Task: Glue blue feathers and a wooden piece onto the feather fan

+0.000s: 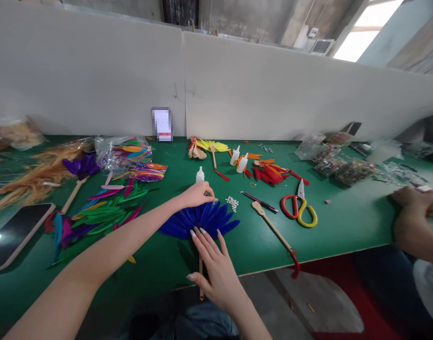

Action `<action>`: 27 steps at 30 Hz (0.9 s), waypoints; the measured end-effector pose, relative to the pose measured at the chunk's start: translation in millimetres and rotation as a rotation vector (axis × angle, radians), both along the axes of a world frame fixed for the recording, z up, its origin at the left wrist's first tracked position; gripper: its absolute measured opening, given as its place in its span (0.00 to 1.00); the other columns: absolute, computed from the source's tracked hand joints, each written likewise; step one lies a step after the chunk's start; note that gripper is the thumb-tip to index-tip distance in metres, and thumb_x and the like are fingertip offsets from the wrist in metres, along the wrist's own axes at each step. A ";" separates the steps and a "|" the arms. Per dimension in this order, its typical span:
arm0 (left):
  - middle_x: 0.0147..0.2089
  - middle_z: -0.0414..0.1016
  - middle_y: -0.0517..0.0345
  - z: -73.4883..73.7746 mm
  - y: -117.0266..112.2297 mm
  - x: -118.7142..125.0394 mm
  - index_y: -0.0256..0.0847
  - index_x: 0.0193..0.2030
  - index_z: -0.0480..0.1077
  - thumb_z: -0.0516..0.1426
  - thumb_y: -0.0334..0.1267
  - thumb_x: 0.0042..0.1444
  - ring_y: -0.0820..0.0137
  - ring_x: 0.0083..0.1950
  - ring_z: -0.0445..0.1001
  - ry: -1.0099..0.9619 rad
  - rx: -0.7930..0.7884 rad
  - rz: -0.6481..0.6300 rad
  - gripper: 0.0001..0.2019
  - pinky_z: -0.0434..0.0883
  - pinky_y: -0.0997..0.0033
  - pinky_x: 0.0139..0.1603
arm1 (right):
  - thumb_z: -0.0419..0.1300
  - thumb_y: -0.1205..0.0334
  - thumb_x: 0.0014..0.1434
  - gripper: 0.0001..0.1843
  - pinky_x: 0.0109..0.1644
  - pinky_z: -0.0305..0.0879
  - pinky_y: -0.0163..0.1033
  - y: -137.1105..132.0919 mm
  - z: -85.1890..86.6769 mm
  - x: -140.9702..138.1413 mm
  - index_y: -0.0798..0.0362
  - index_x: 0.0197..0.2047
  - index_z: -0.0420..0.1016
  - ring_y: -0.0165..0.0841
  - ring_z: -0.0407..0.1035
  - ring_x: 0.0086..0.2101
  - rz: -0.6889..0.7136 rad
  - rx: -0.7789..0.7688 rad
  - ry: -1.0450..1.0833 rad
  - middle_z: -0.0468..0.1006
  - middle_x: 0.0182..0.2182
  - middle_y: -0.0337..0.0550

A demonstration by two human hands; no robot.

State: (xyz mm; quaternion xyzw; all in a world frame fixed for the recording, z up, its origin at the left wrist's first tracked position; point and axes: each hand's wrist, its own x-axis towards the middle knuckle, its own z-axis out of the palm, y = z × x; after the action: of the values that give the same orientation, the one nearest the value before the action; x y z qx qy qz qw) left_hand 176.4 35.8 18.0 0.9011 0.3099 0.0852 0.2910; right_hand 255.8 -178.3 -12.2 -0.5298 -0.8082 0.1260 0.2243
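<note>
A blue feather fan (175, 224) lies on the green table in front of me, its wooden handle (201, 283) pointing toward my body. My right hand (214, 262) rests over the base of its feathers, fingers stretched out, thumb beside the handle. Above the fan's far edge, my left hand (199, 194) is closed in a pinch; what sits between its fingertips is too small to make out. Small white beads (232, 203) lie in a loose group just right of that hand. Behind it stands a white glue bottle (200, 174), partly hidden.
Loose coloured feathers (106, 215), a purple fan (82, 165) and a phone (18, 236) lie left. Scissors (299, 208), a wooden fan handle (273, 226), a pen (260, 202) and red feathers (271, 174) lie right. A co-worker's hand (414, 198) is at far right.
</note>
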 end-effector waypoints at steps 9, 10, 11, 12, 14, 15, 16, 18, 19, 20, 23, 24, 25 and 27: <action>0.28 0.64 0.57 -2.7 -0.4 4.3 0.34 0.32 0.78 0.59 0.41 0.55 0.73 0.27 0.62 -0.044 0.052 0.002 0.11 0.58 0.72 0.30 | 0.47 0.44 0.64 0.40 0.67 0.40 0.60 -0.5 -2.0 -0.6 0.55 0.70 0.36 0.43 0.43 0.66 -0.006 -0.001 -0.027 0.48 0.67 0.47; 0.27 0.65 0.57 -0.4 -0.6 2.7 0.34 0.34 0.78 0.58 0.42 0.56 0.72 0.27 0.62 -0.053 0.062 0.019 0.12 0.58 0.72 0.30 | 0.48 0.45 0.64 0.40 0.67 0.40 0.60 -1.1 -2.0 -0.3 0.54 0.70 0.36 0.43 0.43 0.66 -0.013 0.006 -0.028 0.48 0.68 0.47; 0.27 0.66 0.57 2.8 -1.1 -0.4 0.34 0.36 0.77 0.57 0.42 0.58 0.72 0.28 0.63 -0.065 0.071 0.040 0.13 0.59 0.72 0.30 | 0.48 0.45 0.64 0.39 0.67 0.40 0.59 -1.9 -2.0 0.3 0.54 0.70 0.36 0.43 0.43 0.66 -0.023 0.017 -0.029 0.48 0.68 0.48; 0.28 0.67 0.56 6.7 -2.0 -5.3 0.35 0.39 0.77 0.54 0.42 0.59 0.72 0.28 0.64 -0.079 0.080 0.063 0.14 0.59 0.72 0.31 | 0.48 0.46 0.64 0.39 0.67 0.41 0.59 -2.7 -2.0 1.2 0.54 0.70 0.36 0.43 0.43 0.66 -0.033 0.031 -0.028 0.48 0.68 0.48; 0.32 0.70 0.55 15.1 -5.3 -20.8 0.36 0.42 0.76 0.51 0.42 0.62 0.71 0.30 0.66 -0.105 0.097 0.111 0.15 0.61 0.72 0.33 | 0.49 0.48 0.65 0.38 0.67 0.41 0.59 -4.7 -2.8 3.4 0.53 0.70 0.37 0.43 0.44 0.66 -0.049 0.061 -0.025 0.49 0.67 0.48; 0.35 0.71 0.54 18.7 -7.7 -31.3 0.37 0.44 0.75 0.50 0.43 0.62 0.72 0.31 0.67 -0.115 0.106 0.135 0.16 0.62 0.72 0.34 | 0.49 0.49 0.65 0.38 0.67 0.41 0.59 -5.8 -3.5 4.7 0.53 0.70 0.37 0.43 0.44 0.66 -0.053 0.074 -0.023 0.50 0.67 0.48; 0.36 0.71 0.54 21.4 -10.3 -43.3 0.38 0.44 0.75 0.50 0.43 0.62 0.72 0.32 0.68 -0.120 0.115 0.160 0.16 0.63 0.72 0.34 | 0.49 0.50 0.65 0.38 0.67 0.41 0.59 -6.8 -4.5 5.8 0.53 0.70 0.37 0.43 0.44 0.66 -0.054 0.083 -0.020 0.51 0.67 0.48; 0.37 0.71 0.54 23.0 -16.0 -69.8 0.39 0.45 0.74 0.49 0.44 0.62 0.72 0.32 0.68 -0.118 0.133 0.217 0.16 0.63 0.72 0.35 | 0.49 0.52 0.65 0.37 0.67 0.40 0.59 -8.9 -7.1 7.8 0.53 0.70 0.37 0.42 0.45 0.65 -0.056 0.099 -0.014 0.51 0.67 0.48; 0.37 0.71 0.54 22.0 -19.1 -83.3 0.39 0.45 0.74 0.49 0.44 0.62 0.72 0.31 0.68 -0.111 0.140 0.250 0.16 0.63 0.72 0.34 | 0.49 0.53 0.65 0.36 0.67 0.40 0.59 -9.9 -8.6 8.5 0.53 0.70 0.38 0.42 0.45 0.65 -0.056 0.106 -0.009 0.52 0.67 0.48; 0.36 0.71 0.54 20.0 -22.3 -96.5 0.39 0.44 0.74 0.49 0.44 0.62 0.72 0.30 0.68 -0.105 0.144 0.280 0.16 0.63 0.72 0.33 | 0.49 0.55 0.65 0.35 0.67 0.40 0.59 -10.9 -10.2 9.0 0.53 0.70 0.38 0.42 0.45 0.65 -0.056 0.114 -0.003 0.52 0.67 0.48; 0.35 0.73 0.55 12.9 -36.2 -129.7 0.39 0.41 0.74 0.49 0.44 0.61 0.72 0.29 0.68 -0.089 0.138 0.341 0.16 0.63 0.73 0.31 | 0.52 0.59 0.64 0.34 0.66 0.45 0.59 -14.0 -15.4 10.0 0.52 0.69 0.43 0.42 0.50 0.64 -0.081 0.163 0.040 0.58 0.65 0.50; 0.33 0.73 0.56 11.1 -43.3 -137.8 0.39 0.41 0.74 0.49 0.45 0.61 0.72 0.28 0.68 -0.086 0.128 0.356 0.16 0.63 0.73 0.29 | 0.53 0.61 0.64 0.32 0.66 0.47 0.59 -15.2 -17.0 10.2 0.51 0.68 0.47 0.42 0.53 0.63 -0.099 0.196 0.068 0.61 0.63 0.50; 0.32 0.73 0.56 9.7 -52.1 -144.3 0.39 0.41 0.74 0.49 0.45 0.62 0.72 0.26 0.67 -0.084 0.118 0.374 0.16 0.62 0.74 0.27 | 0.54 0.63 0.63 0.30 0.65 0.49 0.59 -16.5 -18.5 10.4 0.50 0.67 0.51 0.42 0.58 0.61 -0.123 0.235 0.105 0.66 0.60 0.50; 0.29 0.73 0.57 6.8 -74.4 -152.0 0.40 0.43 0.74 0.48 0.45 0.62 0.73 0.23 0.65 -0.086 0.116 0.421 0.17 0.61 0.74 0.24 | 0.56 0.67 0.61 0.25 0.63 0.55 0.58 -19.4 -20.1 10.3 0.48 0.61 0.60 0.40 0.68 0.53 -0.180 0.316 0.207 0.75 0.52 0.47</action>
State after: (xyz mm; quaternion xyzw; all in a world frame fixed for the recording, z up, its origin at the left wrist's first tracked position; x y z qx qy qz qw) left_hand 24.5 -38.6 24.8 0.8272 0.4732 0.2002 0.2273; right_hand 266.1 -197.7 -32.4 -0.5424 -0.7400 0.0309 0.3966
